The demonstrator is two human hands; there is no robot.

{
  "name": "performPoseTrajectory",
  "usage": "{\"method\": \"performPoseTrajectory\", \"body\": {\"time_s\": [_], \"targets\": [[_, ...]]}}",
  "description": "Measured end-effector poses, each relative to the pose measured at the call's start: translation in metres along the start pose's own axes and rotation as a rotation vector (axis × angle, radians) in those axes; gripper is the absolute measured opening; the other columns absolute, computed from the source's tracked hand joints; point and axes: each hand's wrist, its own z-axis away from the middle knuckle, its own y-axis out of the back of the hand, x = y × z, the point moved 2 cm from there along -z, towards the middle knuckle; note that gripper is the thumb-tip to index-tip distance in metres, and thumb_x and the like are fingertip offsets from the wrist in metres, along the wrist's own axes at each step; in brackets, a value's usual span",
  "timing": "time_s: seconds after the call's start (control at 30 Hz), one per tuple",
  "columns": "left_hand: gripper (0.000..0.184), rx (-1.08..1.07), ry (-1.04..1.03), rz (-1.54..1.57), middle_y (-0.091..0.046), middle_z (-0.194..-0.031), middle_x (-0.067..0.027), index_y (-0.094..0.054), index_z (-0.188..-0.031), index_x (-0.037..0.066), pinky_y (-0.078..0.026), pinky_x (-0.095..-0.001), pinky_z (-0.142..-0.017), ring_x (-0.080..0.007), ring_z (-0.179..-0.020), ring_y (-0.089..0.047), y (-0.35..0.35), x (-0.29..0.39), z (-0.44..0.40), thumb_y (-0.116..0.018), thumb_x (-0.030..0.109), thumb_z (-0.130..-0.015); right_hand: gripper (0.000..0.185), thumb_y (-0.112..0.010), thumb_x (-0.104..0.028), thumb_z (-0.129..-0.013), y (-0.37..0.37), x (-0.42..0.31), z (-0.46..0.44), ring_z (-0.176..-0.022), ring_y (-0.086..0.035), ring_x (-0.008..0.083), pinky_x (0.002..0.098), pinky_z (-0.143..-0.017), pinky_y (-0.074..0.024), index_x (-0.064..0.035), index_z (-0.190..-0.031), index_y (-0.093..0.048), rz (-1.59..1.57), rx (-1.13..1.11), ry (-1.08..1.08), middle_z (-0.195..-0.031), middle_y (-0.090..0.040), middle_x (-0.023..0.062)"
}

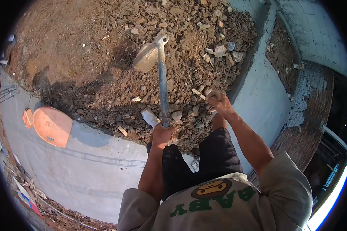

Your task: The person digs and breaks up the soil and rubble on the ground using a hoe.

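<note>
Steadily, the hoe is reaching out from the left hand, its blade apparently resting on the soil, and good control is probably depending on a firm hold and a blade sitting level, clear of the larger stones. The left fingers are wrapping round the handle near its close end, leaving no visible gap. Well apart from it, the right fingers are curling in and pinching a short pale stick, though how tightly I cannot tell.
</note>
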Motion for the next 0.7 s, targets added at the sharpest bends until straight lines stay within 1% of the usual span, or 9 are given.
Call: {"method": "performPoseTrajectory", "body": {"time_s": [0.07, 0.13, 0.17, 0.3, 0.4, 0.47, 0.57, 0.63, 0.7], "targets": [[0.021, 0.019, 0.053, -0.234, -0.057, -0.050, -0.0074, -0.060, -0.060, -0.002, -0.041, -0.0322, -0.040, -0.0165, -0.042, -0.055, 0.035, 0.049, 0.011, -0.066, 0.012, -0.074, 0.021, -0.060, -0.021, -0.086, 0.020, -0.002, 0.031, -0.068, -0.066, 0.0177, 0.0321, -0.061, -0.0548, -0.0037, -0.097, -0.056, -0.164, 0.146, -0.031, -0.084, -0.064, 0.0090], [0.022, 0.035, -0.001, -0.436, -0.058, -0.051, -0.0068, -0.064, -0.062, -0.001, -0.040, -0.0321, -0.046, -0.0180, -0.043, -0.055, 0.073, 0.055, -0.006, -0.066, 0.017, -0.075, 0.017, -0.057, -0.017, -0.086, 0.021, 0.005, 0.055, -0.064, -0.065, 0.0179, 0.0313, -0.058, -0.0534, -0.0035, -0.096, -0.056, -0.316, 0.268, -0.053, -0.083, -0.064, 0.0090], [0.018, 0.009, -0.002, -0.548, -0.063, -0.061, -0.0095, -0.066, -0.069, 0.000, -0.041, -0.0341, -0.048, -0.0190, -0.053, -0.059, 0.096, 0.059, -0.017, -0.065, 0.017, -0.075, 0.018, -0.058, -0.018, -0.086, 0.015, 0.000, 0.069, -0.064, -0.065, 0.0175, 0.0310, -0.058, -0.0532, -0.0037, -0.096, -0.056, -0.329, 0.276, -0.045, -0.083, -0.064, 0.0086], [0.018, 0.137, 0.171, -0.298, -0.060, -0.063, -0.0081, -0.065, -0.080, 0.003, -0.038, -0.0339, -0.045, -0.0201, -0.047, -0.053, 0.159, 0.047, -0.023, -0.066, 0.020, -0.076, 0.020, -0.059, -0.020, -0.084, -0.025, -0.015, 0.108, -0.067, -0.064, 0.0161, 0.0301, -0.059, -0.0524, -0.0034, -0.095, -0.058, -0.217, 0.201, 0.049, -0.079, -0.064, 0.0069], [0.013, 0.210, 0.375, -0.307, -0.055, -0.060, -0.0062, -0.062, -0.078, 0.005, -0.039, -0.0359, -0.040, -0.0207, -0.045, -0.051, 0.153, 0.065, 0.006, -0.067, 0.017, -0.078, 0.022, -0.063, -0.019, -0.080, -0.036, -0.011, 0.134, -0.074, -0.066, 0.0245, 0.0359, -0.070, -0.0515, 0.0001, -0.090, -0.060, -0.027, 0.220, 0.134, -0.082, -0.066, 0.0130], [0.012, 0.171, 0.420, -0.119, -0.054, -0.059, -0.0054, -0.060, -0.076, 0.005, -0.040, -0.0366, -0.038, -0.0210, -0.044, -0.050, 0.154, 0.045, 0.011, -0.067, 0.015, -0.077, 0.024, -0.063, -0.021, -0.079, -0.036, 0.008, 0.145, -0.077, -0.066, 0.0267, 0.0363, -0.071, -0.0513, -0.0004, -0.091, -0.061, -0.094, 0.237, 0.010, -0.084, -0.066, 0.0147], [0.013, 0.092, 0.417, -0.305, -0.054, -0.060, -0.0063, -0.056, -0.075, 0.005, -0.040, -0.0367, -0.036, -0.0207, -0.045, -0.051, 0.122, 0.035, 0.017, -0.067, 0.013, -0.077, 0.027, -0.062, -0.025, -0.079, -0.016, 0.047, 0.152, -0.083, -0.065, 0.0302, 0.0390, -0.076, -0.0500, -0.0009, -0.092, -0.061, -0.152, 0.347, -0.037, -0.085, -0.065, 0.0178], [0.014, 0.262, 0.414, -0.349, -0.052, -0.056, -0.0066, -0.057, -0.074, 0.010, -0.039, -0.0337, -0.037, -0.0199, -0.042, -0.046, 0.136, 0.002, -0.009, -0.068, 0.018, -0.075, 0.029, -0.061, -0.026, -0.079, -0.002, 0.074, 0.162, -0.084, -0.065, 0.0310, 0.0398, -0.078, -0.0495, -0.0008, -0.093, -0.061, -0.216, 0.393, -0.093, -0.084, -0.065, 0.0189], [0.014, 0.212, 0.418, -0.578, -0.051, -0.055, -0.0046, -0.056, -0.073, 0.012, -0.040, -0.0316, -0.037, -0.0178, -0.041, -0.046, 0.124, 0.030, -0.002, -0.068, 0.019, -0.075, 0.028, -0.061, -0.025, -0.078, 0.021, 0.088, 0.175, -0.085, -0.065, 0.0317, 0.0401, -0.078, -0.0494, -0.0011, -0.093, -0.061, -0.200, 0.462, -0.161, -0.085, -0.065, 0.0198]]}}
